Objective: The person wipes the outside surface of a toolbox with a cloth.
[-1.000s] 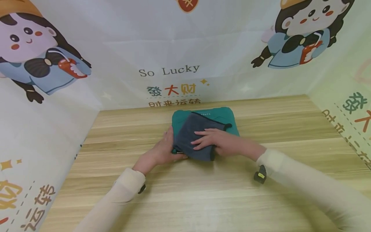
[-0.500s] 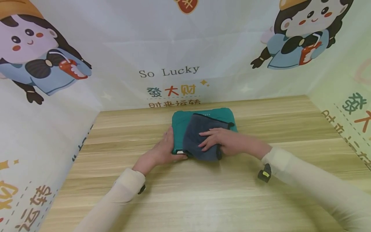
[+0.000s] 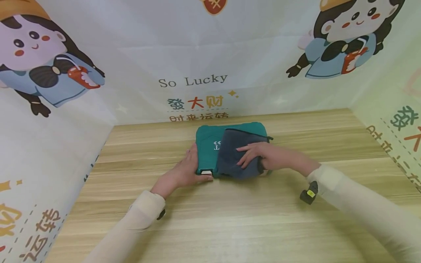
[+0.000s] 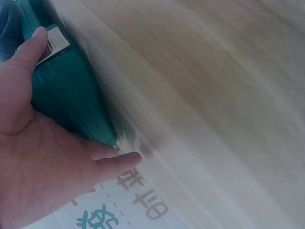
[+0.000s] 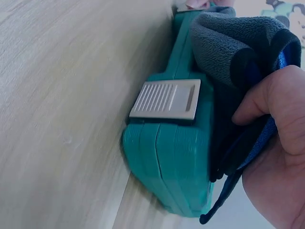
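A teal hard case (image 3: 205,137) with white lettering lies flat at the back of the table. My left hand (image 3: 184,171) rests against its left end, fingers straight along the side. In the left wrist view, the thumb of that hand touches the front beside a pale latch (image 4: 57,43). A dark blue-grey cloth (image 3: 228,151) covers the right part of the lid. My right hand (image 3: 263,155) presses on the cloth and grips a fold of it, thumb tucked beneath. The right wrist view shows the cloth's black edging and loop, and a ribbed latch (image 5: 164,100) on the case front.
A wood-grain table (image 3: 210,219) spreads in front of the case. Printed cloth walls (image 3: 138,73) stand behind and on both sides, the back one close behind the case. A small black device (image 3: 309,193) hangs at the right sleeve.
My right hand has slid the cloth rightward across the lid, so more of the left part and its lettering shows. My left hand stays in place at the case's end.
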A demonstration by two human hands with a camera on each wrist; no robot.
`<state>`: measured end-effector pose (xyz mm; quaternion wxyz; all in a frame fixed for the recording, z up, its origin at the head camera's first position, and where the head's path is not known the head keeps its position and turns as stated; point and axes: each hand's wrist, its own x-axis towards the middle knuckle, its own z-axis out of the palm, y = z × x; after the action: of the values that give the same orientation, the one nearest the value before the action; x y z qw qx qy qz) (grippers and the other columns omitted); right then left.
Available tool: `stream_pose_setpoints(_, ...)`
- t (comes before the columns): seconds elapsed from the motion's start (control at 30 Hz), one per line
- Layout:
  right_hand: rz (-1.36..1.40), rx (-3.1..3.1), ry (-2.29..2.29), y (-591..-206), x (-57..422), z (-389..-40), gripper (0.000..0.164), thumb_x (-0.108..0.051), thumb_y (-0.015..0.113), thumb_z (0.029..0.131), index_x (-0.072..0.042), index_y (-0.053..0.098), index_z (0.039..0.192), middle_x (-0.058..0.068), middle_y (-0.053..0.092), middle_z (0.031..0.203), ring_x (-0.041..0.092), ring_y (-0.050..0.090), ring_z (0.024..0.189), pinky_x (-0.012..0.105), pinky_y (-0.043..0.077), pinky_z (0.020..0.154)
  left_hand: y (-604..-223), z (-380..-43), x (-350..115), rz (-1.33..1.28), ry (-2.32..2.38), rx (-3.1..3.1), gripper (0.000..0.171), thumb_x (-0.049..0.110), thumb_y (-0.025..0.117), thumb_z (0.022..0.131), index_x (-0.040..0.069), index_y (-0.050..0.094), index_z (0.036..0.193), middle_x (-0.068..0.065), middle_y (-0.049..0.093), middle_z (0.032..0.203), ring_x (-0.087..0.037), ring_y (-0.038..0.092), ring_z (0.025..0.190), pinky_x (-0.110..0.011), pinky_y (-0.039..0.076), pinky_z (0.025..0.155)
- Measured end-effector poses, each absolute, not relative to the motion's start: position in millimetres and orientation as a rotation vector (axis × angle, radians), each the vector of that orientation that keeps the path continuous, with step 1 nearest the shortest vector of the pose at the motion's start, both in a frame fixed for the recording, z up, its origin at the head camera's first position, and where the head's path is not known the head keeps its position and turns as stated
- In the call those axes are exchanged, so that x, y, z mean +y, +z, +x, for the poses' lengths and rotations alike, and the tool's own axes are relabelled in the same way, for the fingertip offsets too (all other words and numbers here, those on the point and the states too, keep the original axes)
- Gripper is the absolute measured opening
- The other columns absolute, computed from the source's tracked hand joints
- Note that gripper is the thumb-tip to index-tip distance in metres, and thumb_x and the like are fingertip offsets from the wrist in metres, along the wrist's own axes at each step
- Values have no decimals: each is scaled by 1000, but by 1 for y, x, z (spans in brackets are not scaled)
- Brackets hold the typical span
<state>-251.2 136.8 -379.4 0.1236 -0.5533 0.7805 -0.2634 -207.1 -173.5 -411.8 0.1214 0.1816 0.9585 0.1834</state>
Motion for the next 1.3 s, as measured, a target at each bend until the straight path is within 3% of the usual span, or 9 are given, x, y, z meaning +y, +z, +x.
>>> stream_pose_setpoints(0.5, -1573, 2180, -1147, -392, 158, -262, 77, 28, 25, 54, -9, 67, 107, 4, 62, 116, 33, 33, 128, 54, 22, 102, -412, -208, -174, 527, 526, 2793, 121, 66, 59, 75, -2, -17, 142, -20, -7, 151, -36, 1, 135, -50, 20, 103)
stream_pose_setpoints(0.6, -1549, 2208, -1180, -393, 163, -263, 75, 28, 28, 57, -10, 67, 108, 5, 61, 117, 34, 34, 127, 56, 21, 101, -412, -208, -174, 531, 528, 2795, 121, 65, 59, 76, -2, -16, 142, -20, -7, 150, -37, 1, 135, -50, 20, 104)
stream_pose_setpoints(0.73, -1520, 2279, -1178, -393, 170, -264, 64, 27, 35, 71, -12, 66, 111, 4, 60, 119, 32, 34, 128, 55, 21, 102, -413, -208, -175, 542, 536, 2800, 121, 65, 60, 76, -3, -16, 141, -21, -7, 150, -38, 1, 135, -50, 20, 103)
stream_pose_setpoints(0.83, -1495, 2336, -1150, -394, 176, -263, 62, 25, 37, 73, -14, 65, 113, 4, 58, 122, 30, 32, 129, 55, 21, 102, -413, -208, -175, 547, 539, 2801, 121, 65, 60, 76, -3, -16, 141, -21, -7, 150, -39, 1, 134, -50, 20, 103)
stream_pose_setpoints(1.0, -1465, 2417, -1077, -393, 183, -261, 73, 26, 33, 65, -16, 62, 117, 2, 55, 127, 30, 28, 131, 55, 22, 101, -413, -208, -174, 542, 546, 2804, 121, 65, 60, 76, -3, -16, 141, -22, -7, 150, -39, 2, 134, -51, 20, 103)
stream_pose_setpoints(1.3, -1353, 2610, -979, -399, 185, -247, 79, 28, 33, 66, -16, 55, 128, 1, 49, 133, 26, 24, 133, 54, 26, 99, -412, -207, -173, 538, 547, 2801, 121, 65, 60, 76, -3, -16, 141, -22, -6, 150, -40, 2, 134, -51, 20, 103)
